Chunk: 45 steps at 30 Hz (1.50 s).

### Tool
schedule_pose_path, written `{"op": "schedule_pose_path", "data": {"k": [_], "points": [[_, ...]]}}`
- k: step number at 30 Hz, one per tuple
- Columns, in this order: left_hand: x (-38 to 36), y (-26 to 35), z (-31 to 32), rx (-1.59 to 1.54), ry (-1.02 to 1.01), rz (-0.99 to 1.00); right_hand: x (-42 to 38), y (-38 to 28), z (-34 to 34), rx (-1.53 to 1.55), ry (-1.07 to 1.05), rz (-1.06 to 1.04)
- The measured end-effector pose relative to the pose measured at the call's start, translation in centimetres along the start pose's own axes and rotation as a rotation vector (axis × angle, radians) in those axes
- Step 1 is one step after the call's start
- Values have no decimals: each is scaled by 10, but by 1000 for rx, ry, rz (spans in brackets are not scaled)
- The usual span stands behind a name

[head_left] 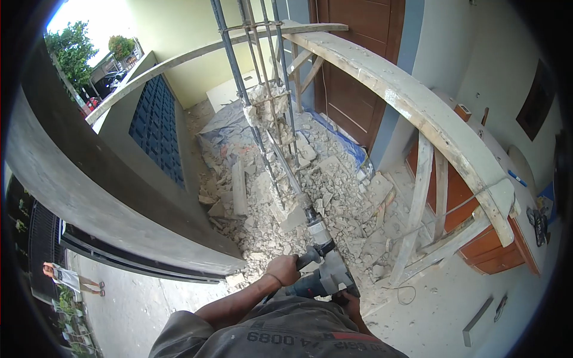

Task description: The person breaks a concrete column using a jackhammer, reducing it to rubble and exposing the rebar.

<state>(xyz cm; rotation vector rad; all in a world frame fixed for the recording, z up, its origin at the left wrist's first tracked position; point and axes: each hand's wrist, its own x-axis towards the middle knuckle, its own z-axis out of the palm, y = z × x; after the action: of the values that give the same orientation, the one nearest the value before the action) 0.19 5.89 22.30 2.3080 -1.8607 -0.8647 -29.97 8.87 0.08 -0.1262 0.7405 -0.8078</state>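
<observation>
A demolition hammer (pixel 325 262) is held low against the body, its long chisel (pixel 286 164) pointing up and away. My left hand (pixel 283 269) wraps round the side handle. My right hand (pixel 351 303) grips the rear of the tool, partly hidden by it and by the shirt. The chisel tip is close to a broken concrete column (pixel 271 107), whose steel bars (pixel 230 53) stand exposed above and below the remaining chunk. Whether tip and concrete touch is unclear.
Rubble (pixel 262 232) covers the floor over a blue tarp (pixel 352 146). A wooden plank (pixel 412 98) on braces (pixel 418 209) runs along the right. A wall (pixel 89 185) curves at left. A person (pixel 74 278) stands outside. Behind is a brown door (pixel 352 77).
</observation>
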Motion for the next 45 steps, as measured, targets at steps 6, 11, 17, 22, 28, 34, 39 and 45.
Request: {"op": "schedule_pose_path", "data": {"k": [6,11,17,22,28,34,39,45], "points": [[11,-30,-12,22,-23,-9,38,46,4,18,-18,-23],[11,-56,-27,50,-64,24,43,78,25,209,0,28],[27,-65,-59,80,-10,19,63,85,74,344,-109,-9],[24,-68,-57,116,5,28,71,89,68,365,-129,-18],[-10,-50,-26,28,-63,30,18,88,23,383,-121,53],[-47,-19,-6,12,-143,-5,-23,88,-6,338,98,126],[-45,-10,-7,-5,-119,9,-32,76,-5,372,-11,103],[-29,-16,-21,57,-118,26,-3,92,6,335,66,-20]]}}
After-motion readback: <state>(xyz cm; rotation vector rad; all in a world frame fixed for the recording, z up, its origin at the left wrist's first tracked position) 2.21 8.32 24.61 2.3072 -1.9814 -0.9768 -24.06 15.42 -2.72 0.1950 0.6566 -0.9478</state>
